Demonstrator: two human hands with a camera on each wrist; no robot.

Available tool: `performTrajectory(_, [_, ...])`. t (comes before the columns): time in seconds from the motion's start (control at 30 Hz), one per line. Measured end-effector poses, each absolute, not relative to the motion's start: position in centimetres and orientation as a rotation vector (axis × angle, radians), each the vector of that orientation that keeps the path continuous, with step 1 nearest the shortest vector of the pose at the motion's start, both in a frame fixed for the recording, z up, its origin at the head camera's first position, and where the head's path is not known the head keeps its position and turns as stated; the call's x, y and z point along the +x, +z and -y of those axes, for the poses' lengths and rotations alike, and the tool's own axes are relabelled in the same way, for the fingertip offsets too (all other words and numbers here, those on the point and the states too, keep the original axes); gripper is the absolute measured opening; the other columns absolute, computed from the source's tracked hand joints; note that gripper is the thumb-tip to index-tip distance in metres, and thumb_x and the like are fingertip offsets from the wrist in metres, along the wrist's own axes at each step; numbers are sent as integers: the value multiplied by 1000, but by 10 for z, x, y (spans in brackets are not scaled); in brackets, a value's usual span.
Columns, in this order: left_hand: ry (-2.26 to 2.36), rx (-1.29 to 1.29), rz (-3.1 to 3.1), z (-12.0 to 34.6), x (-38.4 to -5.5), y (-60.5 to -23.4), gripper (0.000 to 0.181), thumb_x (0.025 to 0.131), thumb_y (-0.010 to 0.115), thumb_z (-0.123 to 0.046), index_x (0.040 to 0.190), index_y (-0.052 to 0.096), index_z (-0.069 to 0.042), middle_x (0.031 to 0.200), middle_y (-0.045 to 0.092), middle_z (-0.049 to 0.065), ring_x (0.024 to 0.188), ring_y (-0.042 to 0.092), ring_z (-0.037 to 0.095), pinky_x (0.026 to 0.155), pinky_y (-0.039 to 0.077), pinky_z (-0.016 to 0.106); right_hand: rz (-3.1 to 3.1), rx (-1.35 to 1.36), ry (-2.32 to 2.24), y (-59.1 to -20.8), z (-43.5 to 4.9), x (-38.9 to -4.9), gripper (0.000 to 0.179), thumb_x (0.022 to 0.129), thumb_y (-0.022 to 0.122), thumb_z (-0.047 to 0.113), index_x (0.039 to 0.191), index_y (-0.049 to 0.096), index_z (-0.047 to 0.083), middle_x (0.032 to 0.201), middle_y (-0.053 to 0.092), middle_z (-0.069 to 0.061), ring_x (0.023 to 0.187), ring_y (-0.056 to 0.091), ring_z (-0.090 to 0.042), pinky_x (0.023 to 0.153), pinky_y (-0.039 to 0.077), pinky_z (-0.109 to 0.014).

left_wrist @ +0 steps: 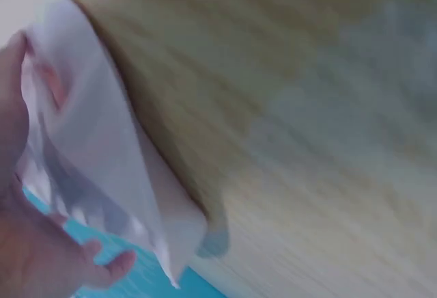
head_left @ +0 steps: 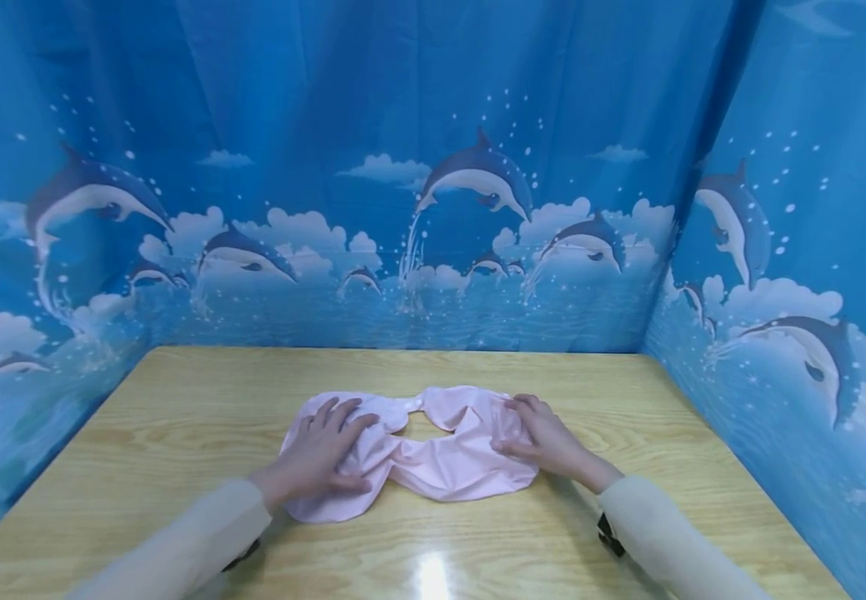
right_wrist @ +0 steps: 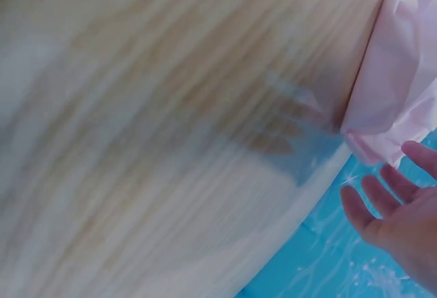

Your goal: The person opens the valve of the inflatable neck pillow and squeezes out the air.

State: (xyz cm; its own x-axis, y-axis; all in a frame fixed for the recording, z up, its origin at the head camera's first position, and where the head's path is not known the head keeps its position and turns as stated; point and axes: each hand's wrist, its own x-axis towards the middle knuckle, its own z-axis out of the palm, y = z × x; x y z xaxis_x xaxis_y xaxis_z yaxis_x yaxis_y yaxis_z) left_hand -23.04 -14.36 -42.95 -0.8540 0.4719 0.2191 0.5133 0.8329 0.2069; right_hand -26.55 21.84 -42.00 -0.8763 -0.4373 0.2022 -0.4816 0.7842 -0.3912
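A thin, wrinkled pink cloth (head_left: pixel 448 468), shaped like a bib with rounded lobes and an opening in its middle, lies on the wooden table. My left hand (head_left: pixel 318 457) rests on its left lobe with the fingers spread. On the opposite side, my right hand (head_left: pixel 553 442) touches the right edge with loosely bent fingers. In the left wrist view, part of the cloth (left_wrist: pixel 102 134) stands off the table beside the hand (left_wrist: pixel 41 250). The right wrist view has the relaxed fingers of the hand (right_wrist: pixel 410 223) just by the cloth's edge (right_wrist: pixel 389 72).
The light wooden table (head_left: pixel 200 400) shows around the cloth on all sides. Blue curtains (head_left: pixel 357 100) printed with dolphins and clouds hang behind it and along both sides. A bright reflection shines near the table's front.
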Motion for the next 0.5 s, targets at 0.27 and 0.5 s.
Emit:
performTrajectory(0.27, [-379, -552, 2835, 129, -214, -432, 101, 59, 72, -62, 138, 35, -12, 141, 31, 24, 124, 30, 50, 88, 37, 64, 2743, 878, 725, -417, -209, -256, 63, 75, 72, 37, 125, 51, 6, 133, 47, -16, 122, 42, -36, 99, 34, -57])
performTrajectory(0.5, [-324, -539, 2858, 127, -212, -437, 109, 55, 70, -68, 140, 31, -13, 143, 28, 23, 124, 30, 48, 83, 41, 63, 2785, 976, 791, -420, -205, -253, 55, 76, 72, 29, 121, 52, 5, 125, 54, -15, 113, 51, -33, 94, 42, -52])
